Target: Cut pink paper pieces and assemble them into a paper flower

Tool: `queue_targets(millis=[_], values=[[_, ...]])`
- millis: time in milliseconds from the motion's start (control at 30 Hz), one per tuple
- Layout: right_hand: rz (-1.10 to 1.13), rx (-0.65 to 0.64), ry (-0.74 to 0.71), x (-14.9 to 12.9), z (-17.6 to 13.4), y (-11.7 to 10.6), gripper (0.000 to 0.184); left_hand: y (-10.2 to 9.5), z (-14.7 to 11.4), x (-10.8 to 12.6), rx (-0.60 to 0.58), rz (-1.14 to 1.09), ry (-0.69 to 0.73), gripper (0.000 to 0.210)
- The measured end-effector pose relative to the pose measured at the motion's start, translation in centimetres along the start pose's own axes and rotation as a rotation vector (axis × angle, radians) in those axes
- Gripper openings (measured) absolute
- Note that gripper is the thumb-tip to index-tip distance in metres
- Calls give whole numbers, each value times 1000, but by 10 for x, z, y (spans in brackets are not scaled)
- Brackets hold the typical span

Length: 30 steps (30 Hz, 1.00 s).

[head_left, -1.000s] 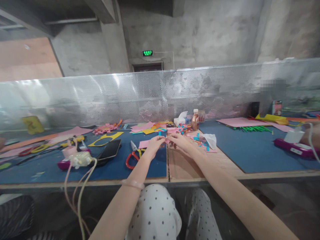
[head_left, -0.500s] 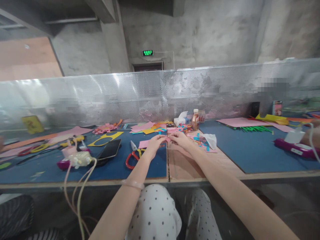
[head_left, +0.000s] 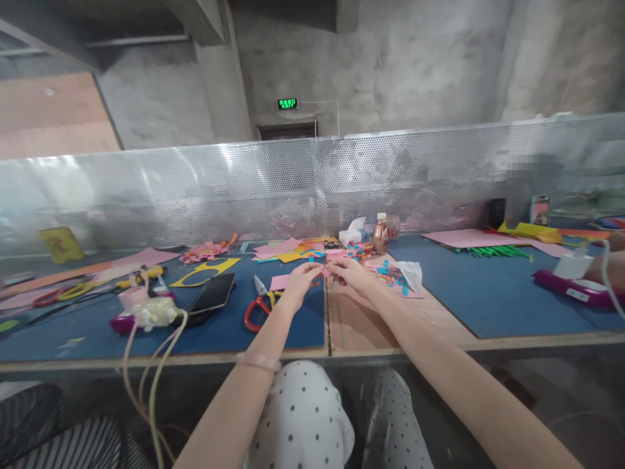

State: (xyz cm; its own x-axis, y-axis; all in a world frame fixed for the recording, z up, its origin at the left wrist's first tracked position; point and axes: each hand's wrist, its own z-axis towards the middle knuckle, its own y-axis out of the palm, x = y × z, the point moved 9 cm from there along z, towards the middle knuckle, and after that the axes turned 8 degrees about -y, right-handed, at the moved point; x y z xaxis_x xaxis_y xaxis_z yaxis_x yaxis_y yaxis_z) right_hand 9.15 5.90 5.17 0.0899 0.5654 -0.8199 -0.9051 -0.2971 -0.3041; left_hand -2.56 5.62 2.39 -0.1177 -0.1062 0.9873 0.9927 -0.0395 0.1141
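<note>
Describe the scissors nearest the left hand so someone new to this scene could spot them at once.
Start at the perforated metal screen and drop to the blue tabletop on the left. There, just left of the left hand, lie the scissors, blades toward the screen. Another red-and-yellow tool lies far left, but only these sit between the flat black device and that hand.

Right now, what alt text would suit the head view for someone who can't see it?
A person's left hand and right hand meet over a table, pinching a small pink piece, its exact shape unclear. Scissors lie just left of the hands; tissues and a bottle stand farther back, near colored paper.
</note>
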Motion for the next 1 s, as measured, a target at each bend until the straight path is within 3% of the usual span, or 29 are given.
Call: queue_targets(millis=[1000], values=[[69, 13, 27, 4, 1, 1, 16, 2, 0, -1, -29, -7, -1, 24]])
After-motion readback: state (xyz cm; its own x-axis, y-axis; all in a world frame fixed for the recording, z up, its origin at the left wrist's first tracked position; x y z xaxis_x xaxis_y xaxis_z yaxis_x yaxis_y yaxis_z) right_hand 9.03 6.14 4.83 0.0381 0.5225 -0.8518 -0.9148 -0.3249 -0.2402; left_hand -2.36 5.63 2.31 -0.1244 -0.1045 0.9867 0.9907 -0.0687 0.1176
